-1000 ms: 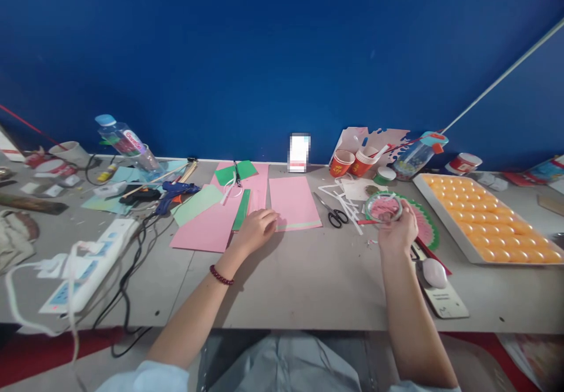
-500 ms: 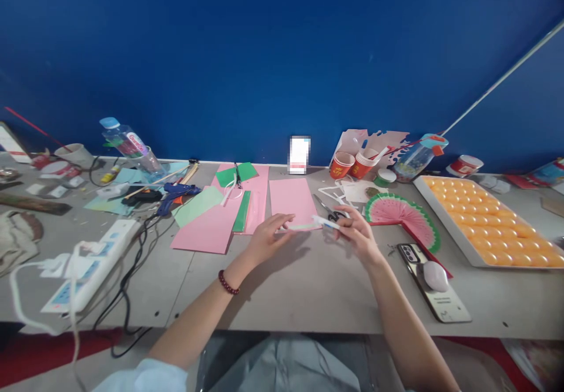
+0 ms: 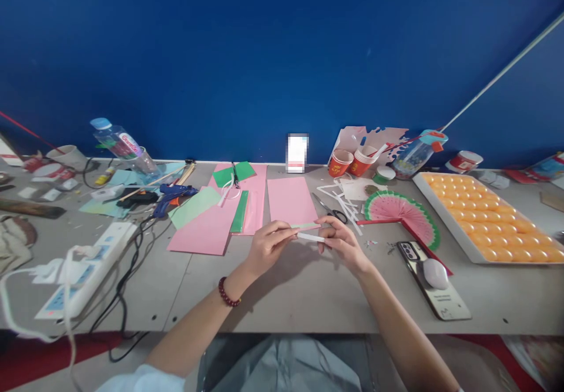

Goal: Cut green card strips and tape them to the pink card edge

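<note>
My left hand [image 3: 268, 245] and my right hand [image 3: 344, 244] meet over the grey table [image 3: 308, 286], just in front of a pink paper sheet [image 3: 291, 201]. Both pinch the ends of a thin white strip [image 3: 311, 237] stretched between them. My right hand's fingers are curled, and whatever else they hold is hidden. Black-handled scissors [image 3: 335, 213] lie just beyond my right hand. A watermelon-patterned paper fan [image 3: 403, 210] lies spread to the right.
More pink and green sheets [image 3: 211, 221] lie to the left, with a blue glue gun [image 3: 174, 193], a power strip [image 3: 88, 265] and cables. To the right are a phone [image 3: 434, 289], a tray of orange balls [image 3: 489, 218], red paper cups [image 3: 350, 163] and bottles.
My right hand left the fan area and moved left to meet my left hand. Both hands drew closer to me, with the white strip now pulled out between them.
</note>
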Motion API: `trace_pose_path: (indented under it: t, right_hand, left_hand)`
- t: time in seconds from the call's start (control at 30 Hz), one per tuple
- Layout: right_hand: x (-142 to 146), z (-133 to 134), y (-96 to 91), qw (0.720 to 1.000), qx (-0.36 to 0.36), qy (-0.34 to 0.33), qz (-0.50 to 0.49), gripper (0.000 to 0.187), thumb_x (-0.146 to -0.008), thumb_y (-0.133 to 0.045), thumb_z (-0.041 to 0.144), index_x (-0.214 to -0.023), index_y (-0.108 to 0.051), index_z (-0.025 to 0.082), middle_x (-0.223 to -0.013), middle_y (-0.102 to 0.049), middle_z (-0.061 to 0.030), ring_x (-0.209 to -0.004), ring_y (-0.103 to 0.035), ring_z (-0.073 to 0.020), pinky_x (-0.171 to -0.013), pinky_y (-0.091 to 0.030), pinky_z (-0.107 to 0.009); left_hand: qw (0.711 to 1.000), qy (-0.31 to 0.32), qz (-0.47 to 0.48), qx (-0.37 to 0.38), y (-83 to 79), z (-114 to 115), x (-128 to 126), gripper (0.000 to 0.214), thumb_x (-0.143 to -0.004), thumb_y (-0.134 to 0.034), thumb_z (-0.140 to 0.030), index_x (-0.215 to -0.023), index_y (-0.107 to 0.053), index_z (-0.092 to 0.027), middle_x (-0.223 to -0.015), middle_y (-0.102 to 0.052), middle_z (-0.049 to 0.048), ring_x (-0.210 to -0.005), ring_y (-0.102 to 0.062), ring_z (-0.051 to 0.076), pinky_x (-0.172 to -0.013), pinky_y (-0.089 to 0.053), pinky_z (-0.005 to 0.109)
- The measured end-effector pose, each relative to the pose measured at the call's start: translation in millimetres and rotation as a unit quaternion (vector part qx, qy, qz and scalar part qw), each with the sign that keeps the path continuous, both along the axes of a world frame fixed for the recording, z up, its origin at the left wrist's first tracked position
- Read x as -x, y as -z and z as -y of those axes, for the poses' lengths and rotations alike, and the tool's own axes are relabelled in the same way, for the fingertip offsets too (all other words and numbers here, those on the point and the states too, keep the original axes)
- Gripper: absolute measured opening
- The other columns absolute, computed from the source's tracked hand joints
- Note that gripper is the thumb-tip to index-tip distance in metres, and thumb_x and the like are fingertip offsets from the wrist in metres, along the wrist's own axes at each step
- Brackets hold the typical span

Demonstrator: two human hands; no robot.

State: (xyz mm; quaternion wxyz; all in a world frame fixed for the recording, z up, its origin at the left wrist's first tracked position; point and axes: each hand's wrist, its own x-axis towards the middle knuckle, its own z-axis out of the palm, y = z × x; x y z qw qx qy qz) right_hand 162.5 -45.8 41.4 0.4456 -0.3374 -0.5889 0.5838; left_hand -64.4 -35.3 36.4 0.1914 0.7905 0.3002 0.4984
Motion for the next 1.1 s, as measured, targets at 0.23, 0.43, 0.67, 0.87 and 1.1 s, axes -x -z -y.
trace_pose_path:
  t: [0.23, 0.43, 0.67, 0.87, 1.1]
  right_hand:
    - [14.8, -1.6, 3.8, 0.97, -0.155, 0.143, 0.118, 0.022, -0.091, -0.044, 0.028, -0.095, -0.066, 0.024, -0.083, -0.057, -0.0023, -0.066, -0.051, -0.0128, -0.065, -0.043, -0.029]
    - [32.3, 5.6, 5.6, 0.922, -0.237, 0.16, 0.26, 0.026, -0.076, -0.069, 0.035, -0.1, -0.067, 0.024, -0.096, -0.056, -0.0059, -0.09, -0.055, -0.0205, -0.081, -0.046, -0.035]
    - [33.1, 2.4, 10.6, 0.9, -0.273, 0.217, 0.261, 0.015, -0.087, -0.055, 0.025, -0.078, -0.066, 0.021, -0.08, -0.059, -0.0041, -0.08, -0.056, -0.0181, -0.073, -0.045, -0.031]
    - [13.3, -7.9, 11.2, 0.781, -0.318, 0.369, 0.391, 0.02, -0.087, -0.053, 0.029, -0.079, -0.069, 0.021, -0.081, -0.062, -0.0058, -0.079, -0.053, -0.0203, -0.076, -0.042, -0.036]
    - [-35.8, -33.9, 16.7, 0.636, -0.218, 0.453, 0.585, 0.031, -0.088, -0.043, 0.028, -0.097, -0.073, 0.02, -0.1, -0.059, -0.0131, -0.094, -0.048, -0.0287, -0.082, -0.037, -0.046]
  left_hand:
    - [0.982, -0.02, 0.082, 0.167, -11.2, -0.8, 0.8, 0.016, -0.086, -0.061, -0.03, -0.093, -0.073, -0.022, -0.074, -0.054, 0.001, -0.065, -0.054, 0.011, -0.056, -0.044, 0.022]
    - [0.952, 0.04, 0.087, 0.292, -10.6, 1.0, -1.1, 0.016, -0.084, -0.06, -0.029, -0.089, -0.072, -0.019, -0.079, -0.068, 0.0042, -0.073, -0.062, 0.014, -0.065, -0.049, 0.025]
    - [0.946, 0.016, 0.079, 0.313, -10.0, 2.8, -5.7, 0.017, -0.08, -0.063, -0.029, -0.09, -0.071, -0.017, -0.084, -0.073, 0.0062, -0.075, -0.067, 0.016, -0.065, -0.052, 0.025]
    - [0.942, 0.007, 0.08, 0.327, -9.3, 3.9, -5.4, 0.03, -0.082, -0.057, -0.026, -0.111, -0.063, -0.018, -0.089, -0.072, 0.0058, -0.074, -0.066, 0.014, -0.066, -0.053, 0.024]
    - [0.952, -0.03, 0.023, 0.303, -3.8, -0.3, -4.7, 0.026, -0.086, -0.052, -0.03, -0.107, -0.064, -0.02, -0.094, -0.07, 0.0055, -0.073, -0.064, 0.013, -0.057, -0.05, 0.021]
